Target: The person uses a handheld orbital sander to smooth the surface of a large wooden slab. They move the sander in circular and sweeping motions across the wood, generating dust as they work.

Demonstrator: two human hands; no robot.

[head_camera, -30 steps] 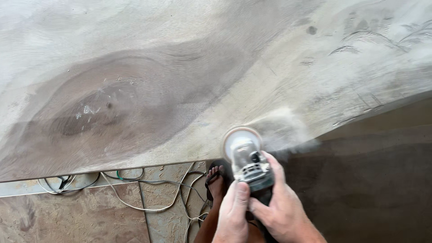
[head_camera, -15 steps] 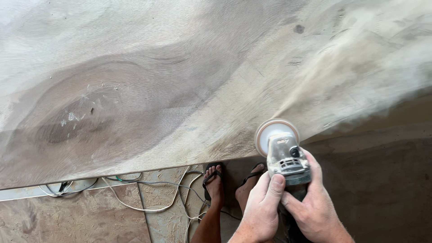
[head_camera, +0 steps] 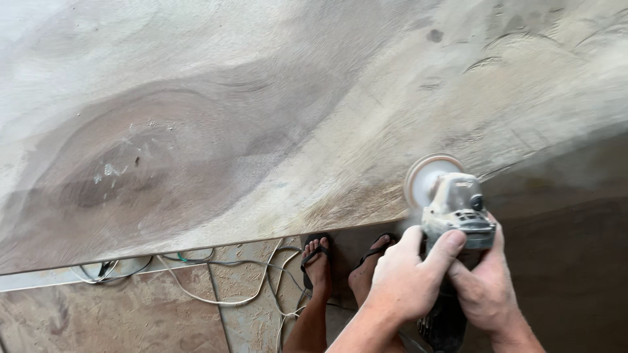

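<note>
Dusty, heavy-looking grinder (head_camera: 454, 209) is buzzing at the slab (head_camera: 261, 131) edge, both hands, left (head_camera: 409, 278) and right (head_camera: 487, 287), clenching its body firmly.

The body of the grinder (head_camera: 451, 261) was largely hidden by the left hand (head_camera: 405, 278) and the right hand (head_camera: 484, 287), and its lower end was cut off by the bottom edge. Part of the sanding disc (head_camera: 422, 176) was covered by the tool's head. Both forearms and both legs were cropped at the bottom edge. The wooden slab (head_camera: 261, 117) was cut off at the top and both sides. The cables (head_camera: 216, 287) were partly hidden beneath the slab, so their ends could not be traced.
</note>
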